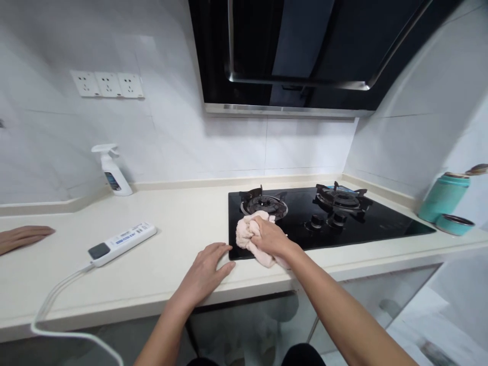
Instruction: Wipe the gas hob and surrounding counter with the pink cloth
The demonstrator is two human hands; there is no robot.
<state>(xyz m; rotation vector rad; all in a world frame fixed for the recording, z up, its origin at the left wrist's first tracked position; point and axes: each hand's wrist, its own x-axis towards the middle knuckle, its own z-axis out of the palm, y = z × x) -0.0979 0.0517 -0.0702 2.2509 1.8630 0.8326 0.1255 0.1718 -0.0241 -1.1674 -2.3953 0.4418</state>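
Note:
My right hand (pixel 269 236) is closed on a bunched pale pink cloth (pixel 245 231) and presses it onto the front left corner of a black glass gas hob (pixel 381 223), just in front of the left burner (pixel 264 203). My left hand (pixel 208 269) lies flat with fingers spread on the cream countertop (pixel 171 239), next to the hob's left edge. It holds nothing.
A white power strip (pixel 122 243) with a trailing cable lies on the left. A white spray bottle (pixel 112 170) stands against the tiled wall. Another person's hand (pixel 21 238) rests at the far left. A teal flask (pixel 444 195) and its lid (pixel 455 224) stand at right. A range hood (pixel 305 56) hangs overhead.

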